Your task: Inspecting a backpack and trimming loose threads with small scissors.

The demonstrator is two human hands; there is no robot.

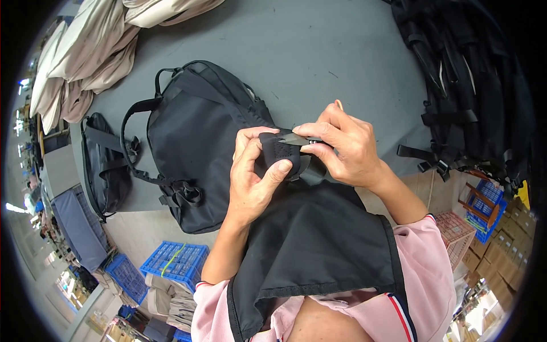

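Observation:
A black backpack (191, 128) lies on the grey table with its handle and straps toward the left. My left hand (249, 179) grips the padded end of its black shoulder strap (279, 153), thumb on the near side and fingers behind. In my right hand (350, 149) is a pair of thread snips (293, 139), pinched between thumb and fingers. The metal blades point left and lie over the strap's upper edge, close to my left fingertips. Whether a thread sits between the blades is too small to tell. Dark webbing hangs below the snips.
Beige bags (85, 54) are heaped at the table's far left, and another black bag (105, 162) lies at its left edge. Black strapped bags (467, 85) are piled on the right. Blue crates (175, 263) stand below. A black apron (319, 239) covers my front.

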